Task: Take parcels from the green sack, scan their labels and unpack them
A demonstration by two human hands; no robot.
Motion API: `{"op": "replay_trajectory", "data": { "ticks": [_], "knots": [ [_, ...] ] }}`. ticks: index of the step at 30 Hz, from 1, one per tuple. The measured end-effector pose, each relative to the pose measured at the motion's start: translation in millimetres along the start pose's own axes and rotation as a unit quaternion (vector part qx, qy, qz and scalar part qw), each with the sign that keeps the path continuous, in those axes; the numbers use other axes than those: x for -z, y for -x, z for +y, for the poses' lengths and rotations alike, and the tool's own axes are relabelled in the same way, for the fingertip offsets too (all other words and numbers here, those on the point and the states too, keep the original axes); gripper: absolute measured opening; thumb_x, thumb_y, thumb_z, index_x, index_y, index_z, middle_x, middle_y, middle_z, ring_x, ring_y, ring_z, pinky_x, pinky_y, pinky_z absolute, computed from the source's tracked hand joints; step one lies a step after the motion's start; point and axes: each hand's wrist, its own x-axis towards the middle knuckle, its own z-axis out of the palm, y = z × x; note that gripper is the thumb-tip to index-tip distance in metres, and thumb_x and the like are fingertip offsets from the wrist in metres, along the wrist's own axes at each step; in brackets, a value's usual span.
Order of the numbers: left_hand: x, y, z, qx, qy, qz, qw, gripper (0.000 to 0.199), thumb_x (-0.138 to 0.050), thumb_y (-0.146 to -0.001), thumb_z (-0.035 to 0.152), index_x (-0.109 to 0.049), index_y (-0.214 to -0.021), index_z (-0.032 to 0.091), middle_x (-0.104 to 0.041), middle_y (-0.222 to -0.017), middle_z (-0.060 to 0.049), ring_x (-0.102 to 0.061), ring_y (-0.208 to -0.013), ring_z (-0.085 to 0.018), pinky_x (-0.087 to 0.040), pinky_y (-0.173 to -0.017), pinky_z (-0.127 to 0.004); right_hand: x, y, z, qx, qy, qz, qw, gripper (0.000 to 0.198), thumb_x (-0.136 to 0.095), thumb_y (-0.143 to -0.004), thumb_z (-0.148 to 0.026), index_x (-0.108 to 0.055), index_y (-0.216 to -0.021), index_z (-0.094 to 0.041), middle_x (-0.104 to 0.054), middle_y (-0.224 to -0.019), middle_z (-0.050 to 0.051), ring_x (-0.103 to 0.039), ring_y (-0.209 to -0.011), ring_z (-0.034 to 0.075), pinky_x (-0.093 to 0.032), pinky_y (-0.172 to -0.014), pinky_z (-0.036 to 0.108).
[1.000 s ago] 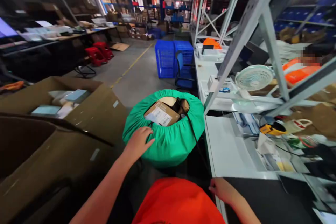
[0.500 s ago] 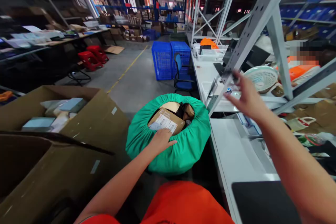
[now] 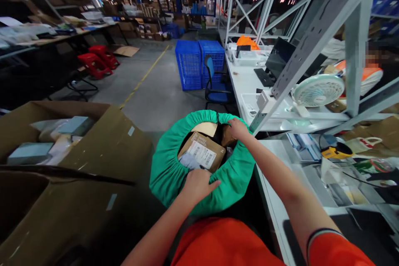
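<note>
A green cloth bag (image 3: pixel 168 174) with a gathered, elastic-looking mouth stands in front of me, filled with parcels. A cardboard box (image 3: pixel 215 149) with a white shipping label lies at the top of it. My left hand (image 3: pixel 198 185) is closed over the near rim, its fingertips hidden inside the mouth and its thumb lying on the cloth. At the far right rim, my right hand (image 3: pixel 238 129) grips the gathered edge beside a brown parcel (image 3: pixel 228 136). Behind the labelled box shows a cream-coloured package (image 3: pixel 204 128).
Large open cartons (image 3: pixel 124 145) stand on the left, one holding light-blue boxes. A white table (image 3: pixel 274 174) and a grey metal rack post (image 3: pixel 307 45) are close on the right, with a pale-green fan (image 3: pixel 319 90). Blue crates (image 3: pixel 188 66) and a blue chair (image 3: pixel 216 95) stand ahead.
My right hand has come down and left from beside the rack post to the bag's far right rim. My left hand stays on the near rim. A yellow-and-black device now shows on the right table.
</note>
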Motion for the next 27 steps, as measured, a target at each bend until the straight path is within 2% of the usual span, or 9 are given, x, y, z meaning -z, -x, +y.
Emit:
{"op": "replay_trajectory", "data": {
  "ticks": [3, 7, 14, 19, 22, 27],
  "knots": [
    [6.6, 1.6, 5.9, 0.021, -0.021, -0.025, 0.999, 0.062, -0.046, -0.091, 0.068, -0.075, -0.094, 0.012, -0.074, -0.091, -0.02, -0.07, -0.09, -0.036, -0.049, -0.075, -0.04, -14.3, -31.5, 1.6, -0.005, 0.021, 0.017, 1.0, 0.04, -0.057, -0.09, -0.022, -0.055, -0.128, -0.011, -0.055, -0.13, 0.019, -0.053, -0.119, 0.028, -0.043, -0.094, 0.035],
    [9.2, 9.9, 9.7, 0.046, -0.033, -0.067, 0.996, 0.06, -0.049, -0.091, 0.067, -0.076, -0.091, 0.013, -0.074, -0.089, -0.019, -0.07, -0.087, -0.037, -0.048, -0.073, -0.041, -22.8, -74.4, 6.6, 0.012, 0.031, 0.032, 0.999, 0.042, -0.063, -0.084, -0.021, -0.057, -0.125, -0.011, -0.054, -0.128, 0.02, -0.05, -0.119, 0.029, -0.042, -0.096, 0.039],
    [6.5, 27.2, 13.3, 0.081, -0.049, -0.056, 0.994, 0.049, -0.049, -0.095, 0.058, -0.071, -0.089, 0.015, -0.072, -0.085, -0.015, -0.068, -0.086, -0.03, -0.044, -0.073, -0.035, -17.1, -131.6, 32.5, 0.009, 0.006, 0.041, 0.999, 0.046, -0.063, -0.079, -0.022, -0.063, -0.125, -0.018, -0.056, -0.126, 0.018, -0.052, -0.117, 0.033, -0.045, -0.093, 0.046],
    [6.8, 29.6, 16.1, 0.087, -0.055, -0.064, 0.993, 0.046, -0.048, -0.097, 0.054, -0.069, -0.084, 0.015, -0.071, -0.081, -0.012, -0.066, -0.082, -0.028, -0.043, -0.071, -0.035, -28.4, -154.0, 51.1, -0.031, -0.067, 0.033, 0.997, 0.058, -0.067, -0.073, -0.025, -0.064, -0.13, -0.029, -0.058, -0.131, 0.011, -0.056, -0.116, 0.031, -0.049, -0.092, 0.043],
    [5.4, 36.5, 19.9, 0.074, -0.053, -0.041, 0.995, 0.043, -0.051, -0.096, 0.053, -0.068, -0.081, 0.016, -0.069, -0.078, -0.01, -0.065, -0.077, -0.025, -0.041, -0.069, -0.035, -35.2, -161.4, 55.2, -0.064, -0.108, 0.018, 0.992, 0.064, -0.07, -0.069, -0.023, -0.064, -0.132, -0.031, -0.059, -0.132, 0.009, -0.058, -0.116, 0.03, -0.051, -0.093, 0.042],
    [-2.2, 67.5, 29.3, 0.048, -0.042, 0.021, 0.998, 0.042, -0.051, -0.096, 0.052, -0.064, -0.073, 0.019, -0.065, -0.067, -0.008, -0.062, -0.068, -0.023, -0.04, -0.066, -0.036, -41.8, -166.9, 45.2, -0.138, -0.126, 0.05, 0.981, 0.061, -0.068, -0.072, -0.015, -0.064, -0.131, -0.029, -0.055, -0.134, 0.012, -0.056, -0.119, 0.032, -0.043, -0.103, 0.057]
  ]
}}
